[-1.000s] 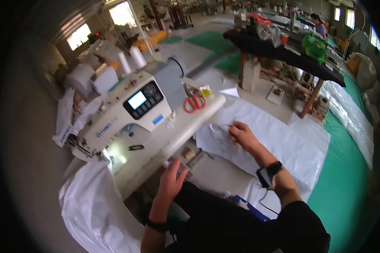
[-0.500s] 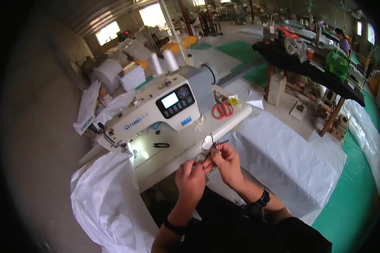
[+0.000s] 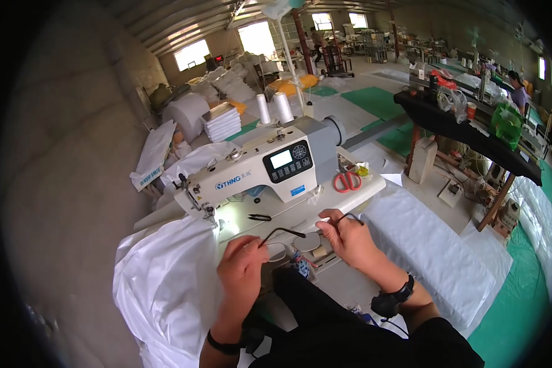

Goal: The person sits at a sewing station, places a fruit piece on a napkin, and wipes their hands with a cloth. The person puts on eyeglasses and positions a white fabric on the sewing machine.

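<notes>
A pair of eyeglasses (image 3: 306, 243) with thin dark temples is stretched between my hands in front of the sewing machine table. My left hand (image 3: 241, 265) pinches it on the left side, beside one lens. At the other side, my right hand (image 3: 351, 240) has its fingers closed on the glasses near the second temple. Beyond them stands a white sewing machine (image 3: 251, 175) with a lit display. Small black thread snips (image 3: 260, 217) lie on its bed, and red-handled scissors (image 3: 347, 181) rest at the right end.
White sheeting (image 3: 165, 282) drapes off the table at the left. A white-covered block (image 3: 429, 245) stands to the right. Two thread cones (image 3: 283, 107) rise behind the machine. A dark-topped bench (image 3: 466, 132) carries bags and a cup. A person (image 3: 519, 92) is at the far right.
My hands have moved apart, and the glasses, earlier bunched between my fingers, now spread between them. The camera view has shifted, so the machine appears farther right and lower.
</notes>
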The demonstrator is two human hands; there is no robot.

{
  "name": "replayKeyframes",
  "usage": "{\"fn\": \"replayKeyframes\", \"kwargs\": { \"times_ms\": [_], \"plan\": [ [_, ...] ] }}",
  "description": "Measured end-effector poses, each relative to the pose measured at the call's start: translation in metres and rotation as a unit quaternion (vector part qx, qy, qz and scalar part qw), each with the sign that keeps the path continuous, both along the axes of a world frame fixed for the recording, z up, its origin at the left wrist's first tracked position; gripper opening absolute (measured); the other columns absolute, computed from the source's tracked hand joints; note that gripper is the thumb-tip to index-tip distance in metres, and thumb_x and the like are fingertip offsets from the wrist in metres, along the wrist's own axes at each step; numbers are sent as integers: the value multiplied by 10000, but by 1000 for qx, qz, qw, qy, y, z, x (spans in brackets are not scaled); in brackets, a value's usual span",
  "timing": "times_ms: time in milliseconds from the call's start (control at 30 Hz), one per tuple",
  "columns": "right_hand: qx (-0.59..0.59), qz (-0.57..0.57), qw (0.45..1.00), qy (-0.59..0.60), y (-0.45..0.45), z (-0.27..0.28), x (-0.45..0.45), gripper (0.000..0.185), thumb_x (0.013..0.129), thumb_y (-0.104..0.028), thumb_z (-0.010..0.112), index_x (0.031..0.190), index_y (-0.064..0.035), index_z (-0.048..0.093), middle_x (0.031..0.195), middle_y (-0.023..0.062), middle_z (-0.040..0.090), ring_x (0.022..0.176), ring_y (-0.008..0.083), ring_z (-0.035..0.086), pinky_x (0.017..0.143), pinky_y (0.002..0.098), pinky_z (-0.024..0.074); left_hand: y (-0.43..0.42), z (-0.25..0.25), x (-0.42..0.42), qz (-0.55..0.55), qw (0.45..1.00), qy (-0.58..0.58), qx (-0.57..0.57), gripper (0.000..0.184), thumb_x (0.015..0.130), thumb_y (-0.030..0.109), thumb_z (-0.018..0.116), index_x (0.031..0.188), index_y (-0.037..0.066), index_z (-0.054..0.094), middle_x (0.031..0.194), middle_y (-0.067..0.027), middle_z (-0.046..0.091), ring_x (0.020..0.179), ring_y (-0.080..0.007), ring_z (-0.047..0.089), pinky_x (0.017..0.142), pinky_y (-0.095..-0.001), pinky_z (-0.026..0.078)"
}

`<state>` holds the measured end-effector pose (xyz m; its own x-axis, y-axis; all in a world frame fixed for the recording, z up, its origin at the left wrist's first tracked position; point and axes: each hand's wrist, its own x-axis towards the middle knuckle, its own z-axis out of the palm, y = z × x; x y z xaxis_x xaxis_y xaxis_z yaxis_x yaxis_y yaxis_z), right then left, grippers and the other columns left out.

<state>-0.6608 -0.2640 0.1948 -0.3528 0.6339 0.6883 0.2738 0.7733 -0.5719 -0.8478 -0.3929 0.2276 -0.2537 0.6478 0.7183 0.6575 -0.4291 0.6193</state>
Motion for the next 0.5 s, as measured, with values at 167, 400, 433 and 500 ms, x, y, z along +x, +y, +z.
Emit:
{"fn": "replayKeyframes", "kwargs": {
  "times_ms": [167,400,433,500],
  "plan": [
    [-19,177,979,102,-18,41,-4,166,867,-150,651,901,-3,582,674,105,592,541,241,593,476,304,449,-33,35,-12,15,997,56,55,152,802,-91,550,923,-71,639,985,-178,597,663,-210,647,657,-284,534],
    [72,243,961,112,-60,114,-6,163,831,-125,690,821,-11,574,663,106,577,530,243,583,467,314,436,-78,73,3,16,981,-111,157,167,852,-27,426,853,-76,586,942,-217,565,543,-255,613,497,-300,516],
    [65,250,960,110,-65,124,-4,163,831,-125,690,821,-11,574,663,106,577,530,243,583,467,314,436,-79,75,7,23,972,-119,199,169,875,31,405,846,-44,553,893,-202,545,477,-250,575,409,-297,483],
    [170,252,951,58,-73,139,1,224,886,-168,639,824,35,568,674,97,619,554,166,613,512,246,477,-90,74,7,29,966,-126,225,176,902,96,414,855,-11,545,874,-198,528,462,-235,560,388,-300,470]
  ]
}}
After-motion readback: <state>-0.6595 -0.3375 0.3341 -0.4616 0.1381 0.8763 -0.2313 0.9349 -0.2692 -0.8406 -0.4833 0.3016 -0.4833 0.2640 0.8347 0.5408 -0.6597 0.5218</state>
